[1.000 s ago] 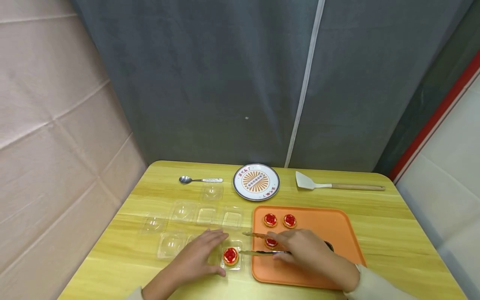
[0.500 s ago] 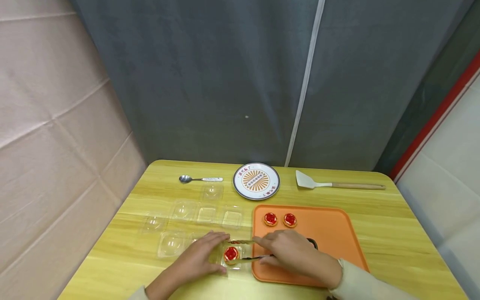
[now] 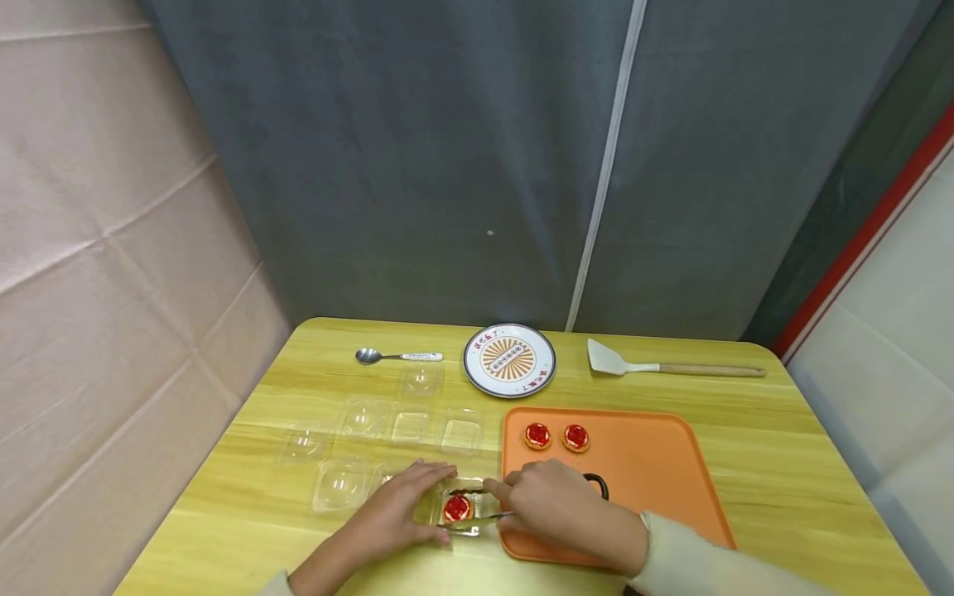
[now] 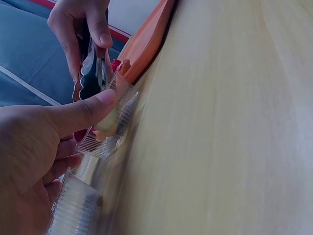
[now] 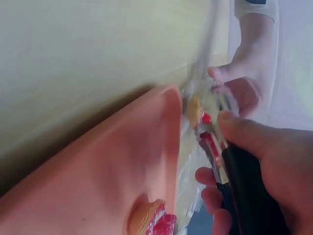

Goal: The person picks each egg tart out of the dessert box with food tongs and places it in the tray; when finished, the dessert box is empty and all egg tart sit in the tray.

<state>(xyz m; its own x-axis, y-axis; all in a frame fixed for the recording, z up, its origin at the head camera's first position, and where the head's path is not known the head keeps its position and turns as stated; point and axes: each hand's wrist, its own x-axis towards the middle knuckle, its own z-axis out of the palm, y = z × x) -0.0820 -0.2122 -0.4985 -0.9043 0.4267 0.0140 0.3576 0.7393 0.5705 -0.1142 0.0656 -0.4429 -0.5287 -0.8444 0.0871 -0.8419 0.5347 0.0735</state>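
Observation:
My right hand (image 3: pixel 555 507) grips black-handled tongs (image 5: pixel 247 191), the two arms reaching left over a clear plastic box (image 3: pixel 468 530). Inside that box sits a small red-topped tart (image 3: pixel 457 508), with the tong tips on either side of it. My left hand (image 3: pixel 391 507) holds the box from its left side, thumb at the near corner and fingertips at the far one. In the left wrist view the thumb lies right at the box rim. Beneath the right hand, hidden in the head view, another tart (image 5: pixel 151 220) rests on the orange tray (image 3: pixel 656 480).
Two more tarts, a left (image 3: pixel 537 436) and a right one (image 3: pixel 575 438), sit at the tray's back. Several clear boxes and domed lids (image 3: pixel 341 487) stand to the left. Along the back lie a spoon (image 3: pixel 398 357), a patterned plate (image 3: pixel 510 362) and a spatula (image 3: pixel 671 368).
My right hand has moved left with the tongs, from over the tray to the box, and the tong tips now flank the boxed tart. The left hand has stayed nearly still.

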